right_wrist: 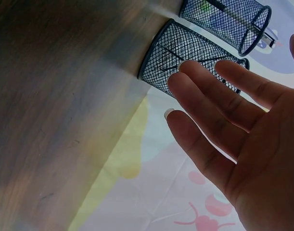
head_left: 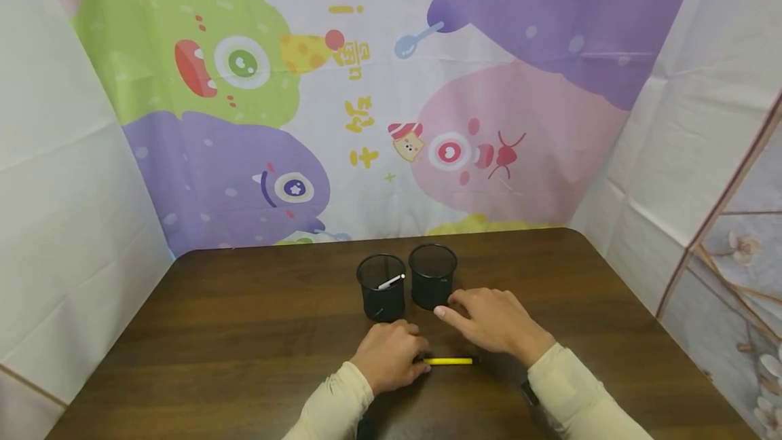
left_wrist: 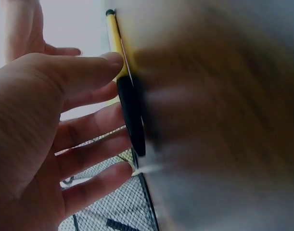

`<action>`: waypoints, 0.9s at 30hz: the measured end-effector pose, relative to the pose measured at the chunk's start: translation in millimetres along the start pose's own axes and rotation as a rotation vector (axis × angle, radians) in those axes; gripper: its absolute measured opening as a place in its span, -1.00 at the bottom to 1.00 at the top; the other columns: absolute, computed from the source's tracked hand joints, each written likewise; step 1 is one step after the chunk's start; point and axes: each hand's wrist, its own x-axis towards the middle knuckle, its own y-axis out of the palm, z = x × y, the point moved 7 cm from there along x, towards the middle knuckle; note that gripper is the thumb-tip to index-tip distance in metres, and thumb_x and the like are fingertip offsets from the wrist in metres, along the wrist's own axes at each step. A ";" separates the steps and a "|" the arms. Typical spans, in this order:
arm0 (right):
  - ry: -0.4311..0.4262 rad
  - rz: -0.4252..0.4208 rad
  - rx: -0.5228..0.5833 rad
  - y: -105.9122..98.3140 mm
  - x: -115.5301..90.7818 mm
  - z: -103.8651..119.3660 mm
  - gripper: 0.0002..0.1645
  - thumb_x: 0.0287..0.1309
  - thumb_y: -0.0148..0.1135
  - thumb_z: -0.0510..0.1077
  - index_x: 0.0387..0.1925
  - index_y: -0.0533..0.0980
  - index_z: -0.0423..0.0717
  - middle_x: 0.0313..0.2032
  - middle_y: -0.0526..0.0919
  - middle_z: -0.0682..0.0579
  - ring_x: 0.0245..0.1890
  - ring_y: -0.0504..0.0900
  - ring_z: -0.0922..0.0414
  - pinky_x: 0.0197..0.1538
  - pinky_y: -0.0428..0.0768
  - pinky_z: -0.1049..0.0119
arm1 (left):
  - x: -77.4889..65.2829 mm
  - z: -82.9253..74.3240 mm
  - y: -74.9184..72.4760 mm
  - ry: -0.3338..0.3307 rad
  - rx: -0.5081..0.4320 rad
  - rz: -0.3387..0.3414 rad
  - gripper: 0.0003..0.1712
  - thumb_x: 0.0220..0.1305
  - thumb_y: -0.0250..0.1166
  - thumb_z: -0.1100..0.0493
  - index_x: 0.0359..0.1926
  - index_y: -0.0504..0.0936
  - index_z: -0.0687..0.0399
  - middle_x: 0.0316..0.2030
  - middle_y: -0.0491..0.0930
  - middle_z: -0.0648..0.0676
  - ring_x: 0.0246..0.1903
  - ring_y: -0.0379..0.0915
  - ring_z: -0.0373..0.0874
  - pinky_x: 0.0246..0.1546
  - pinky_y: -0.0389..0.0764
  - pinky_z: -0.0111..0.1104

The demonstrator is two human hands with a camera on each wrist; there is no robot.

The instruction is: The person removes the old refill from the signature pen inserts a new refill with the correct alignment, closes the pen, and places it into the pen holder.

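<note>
A yellow pen with a black end lies at the tabletop below two black mesh pen holders. My left hand pinches its black part, the thumb against the barrel and the other fingers spread along the far side. Straight ahead of that hand stands the left pen holder, with a white-ended pen leaning inside. Close beside it is the right pen holder. My right hand holds nothing; its fingers are extended, tips near that holder's side.
The brown wooden table reaches back to a cartoon-printed cloth. White sheeting hangs at the left, and pale panels flank the right side.
</note>
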 end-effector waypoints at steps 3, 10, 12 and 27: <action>0.000 -0.004 0.003 0.4 -0.6 0.1 -0.20 0.33 -0.15 0.54 -0.05 0.68 0.03 -0.23 0.72 0.21 -0.30 0.67 0.20 -0.34 0.58 0.21 | 3.6 -5.1 1.7 0.017 0.022 -0.002 -0.79 0.09 0.51 -0.18 -0.31 0.79 -0.27 -0.44 0.57 -0.21 -0.44 0.49 -0.31 -0.55 0.50 -0.40; -0.004 -0.008 0.001 1.1 -0.7 0.5 -0.23 0.32 -0.14 0.54 -0.11 0.68 0.06 -0.28 0.71 0.25 -0.34 0.65 0.23 -0.37 0.54 0.23 | 9.1 -15.0 1.4 0.034 0.054 0.030 -0.84 0.09 0.53 -0.13 -0.29 0.80 -0.32 -0.43 0.58 -0.21 -0.43 0.49 -0.30 -0.55 0.50 -0.41; -0.003 -0.005 0.001 1.3 -0.7 0.5 -0.23 0.32 -0.14 0.55 -0.10 0.68 0.07 -0.28 0.71 0.26 -0.33 0.66 0.23 -0.37 0.54 0.23 | 9.8 -16.9 1.3 0.041 0.068 0.036 -0.86 0.09 0.53 -0.11 -0.31 0.80 -0.32 -0.42 0.58 -0.21 -0.42 0.50 -0.29 -0.55 0.51 -0.42; -0.010 -0.001 0.018 5.8 2.7 4.7 -0.25 0.33 -0.15 0.54 -0.09 0.67 0.10 -0.30 0.68 0.28 -0.36 0.63 0.25 -0.40 0.51 0.25 | 6.5 -25.8 -5.1 0.139 0.208 -0.068 -0.93 -0.02 0.47 0.06 -0.47 0.72 -0.26 -0.46 0.57 -0.17 -0.42 0.53 -0.25 -0.60 0.44 -0.40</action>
